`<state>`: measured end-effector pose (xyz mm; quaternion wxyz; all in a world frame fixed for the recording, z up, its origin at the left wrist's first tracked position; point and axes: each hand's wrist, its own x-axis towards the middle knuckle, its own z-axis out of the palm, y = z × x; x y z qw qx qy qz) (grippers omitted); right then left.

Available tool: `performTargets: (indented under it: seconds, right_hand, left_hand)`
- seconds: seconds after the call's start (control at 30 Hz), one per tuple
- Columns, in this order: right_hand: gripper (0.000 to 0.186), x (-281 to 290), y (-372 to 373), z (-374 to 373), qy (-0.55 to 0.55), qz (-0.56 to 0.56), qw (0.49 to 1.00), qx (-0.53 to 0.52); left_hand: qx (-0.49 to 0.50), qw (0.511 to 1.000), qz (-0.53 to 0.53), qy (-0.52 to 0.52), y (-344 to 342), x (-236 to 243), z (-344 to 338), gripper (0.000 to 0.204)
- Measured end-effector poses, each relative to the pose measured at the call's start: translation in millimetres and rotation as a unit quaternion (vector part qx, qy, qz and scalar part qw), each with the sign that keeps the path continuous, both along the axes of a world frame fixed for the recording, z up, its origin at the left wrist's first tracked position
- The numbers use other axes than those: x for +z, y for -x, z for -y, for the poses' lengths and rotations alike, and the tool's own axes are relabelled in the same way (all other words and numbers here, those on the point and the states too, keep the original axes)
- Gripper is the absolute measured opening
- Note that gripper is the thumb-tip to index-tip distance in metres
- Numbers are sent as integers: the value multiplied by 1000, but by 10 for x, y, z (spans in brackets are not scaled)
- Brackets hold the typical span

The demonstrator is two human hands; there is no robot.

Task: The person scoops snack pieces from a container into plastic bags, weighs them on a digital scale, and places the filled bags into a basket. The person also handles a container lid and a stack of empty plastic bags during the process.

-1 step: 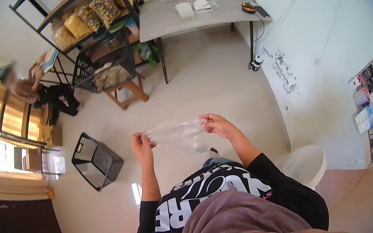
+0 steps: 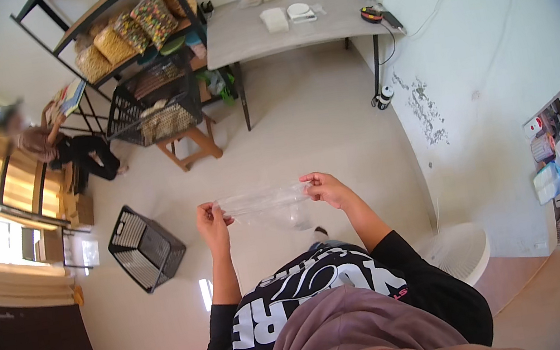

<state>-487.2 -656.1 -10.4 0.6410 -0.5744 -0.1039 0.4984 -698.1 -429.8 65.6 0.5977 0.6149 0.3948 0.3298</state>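
A clear plastic bag (image 2: pixel 266 206) is stretched in mid-air in front of my body, between both hands. My left hand (image 2: pixel 211 218) pinches one end of its upper edge, thumb and fingers closed. At the other end, my right hand (image 2: pixel 323 189) grips the same edge in a pinch. The bag's lower part hangs loose and crumpled towards me. Whether anything is inside cannot be made out; it looks see-through.
A black plastic crate (image 2: pixel 146 247) sits on the floor at left. Another crate (image 2: pixel 153 110) rests on a wooden stool (image 2: pixel 190 147). A grey table (image 2: pixel 239 43) carries a white scale (image 2: pixel 301 12). Behind the fan (image 2: pixel 456 251) is a wall. A person (image 2: pixel 66 145) sits far left.
The bag's upper edge looks a little straighter between my hands. My view has shifted slightly; both hands keep their hold.
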Motion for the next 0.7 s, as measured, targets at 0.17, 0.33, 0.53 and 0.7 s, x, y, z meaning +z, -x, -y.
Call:
performTargets:
  seconds: [0.17,0.33,0.53,0.7]
  right_hand:
    - [40,-87,-711,-224,154,329,932,-9]
    - [33,-304,-1406,-287,90,313,943,-66]
    - [33,488,-2066,-511,-7,158,984,-81]
    - [31,898,-2817,-930,-8,135,983,-121]
  left_hand:
    - [-50,998,-42,-13,-808,-68,-188,10]
    - [-108,994,-15,18,-1571,-124,-419,10]
    - [-197,980,-12,-2,-2229,-198,-903,13]
    - [-334,940,60,24,-3066,-104,-1400,54]
